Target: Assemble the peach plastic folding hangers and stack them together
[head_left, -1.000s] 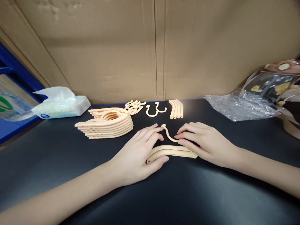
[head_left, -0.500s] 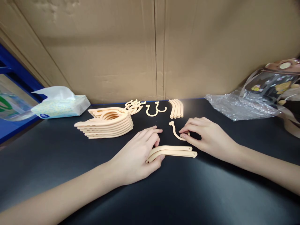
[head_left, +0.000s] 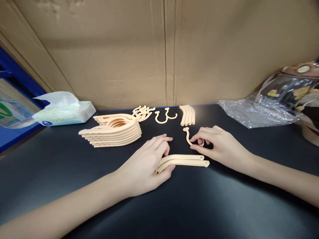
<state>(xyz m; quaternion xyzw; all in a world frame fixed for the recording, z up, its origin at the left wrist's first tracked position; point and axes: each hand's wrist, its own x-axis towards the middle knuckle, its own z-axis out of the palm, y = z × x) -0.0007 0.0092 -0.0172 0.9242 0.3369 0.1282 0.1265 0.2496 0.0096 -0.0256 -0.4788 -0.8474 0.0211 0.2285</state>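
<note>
Since a second ago we've shifted the loose hook over to the right and a bit toward the back edge of the desk, away from our left hand. Our right hand has it pinched, thumb and fingertips on the curved part, knob end poking out. Left one's hardly budged: thumb on the near side, curled fingers on the far side, clamped on the left ends of two curved strips lying side by side. Along the back edge we've got a hook pile, two more hooks and four curved pieces. Hanger stack sits on the left, tissue pack near the back left corner, crinkly clear plastic toward the back right.
</note>
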